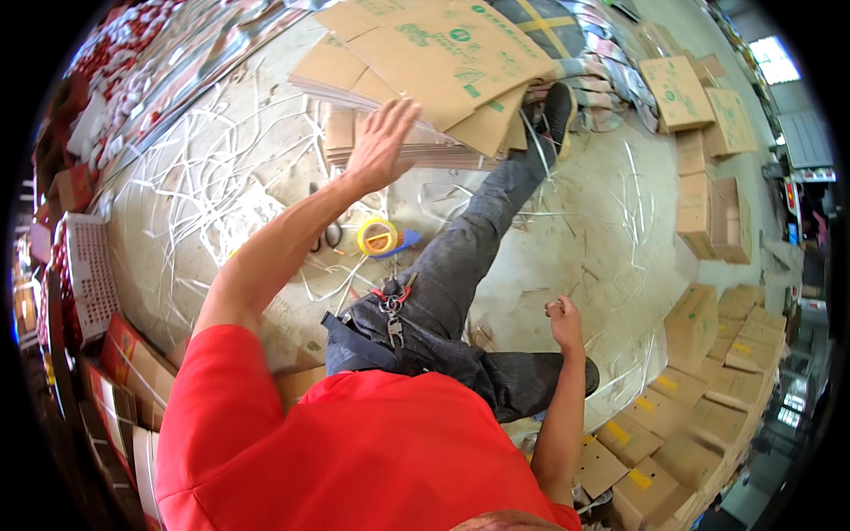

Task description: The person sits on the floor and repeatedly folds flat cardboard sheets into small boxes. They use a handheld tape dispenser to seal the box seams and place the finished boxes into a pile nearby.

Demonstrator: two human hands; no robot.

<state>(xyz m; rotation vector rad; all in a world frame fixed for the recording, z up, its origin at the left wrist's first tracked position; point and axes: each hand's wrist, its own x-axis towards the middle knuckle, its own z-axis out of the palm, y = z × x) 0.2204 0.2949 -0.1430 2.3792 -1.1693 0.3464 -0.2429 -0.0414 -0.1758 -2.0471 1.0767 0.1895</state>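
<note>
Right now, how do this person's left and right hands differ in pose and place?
The left hand is open with its fingers stretched out, while the right hand has its fingers curled. The left hand is at the near edge of the stack of flat cardboard, though touch is hard to tell; the right hand is apart from it, above the floor. Both hands are bare, and neither plainly holds anything.
</note>
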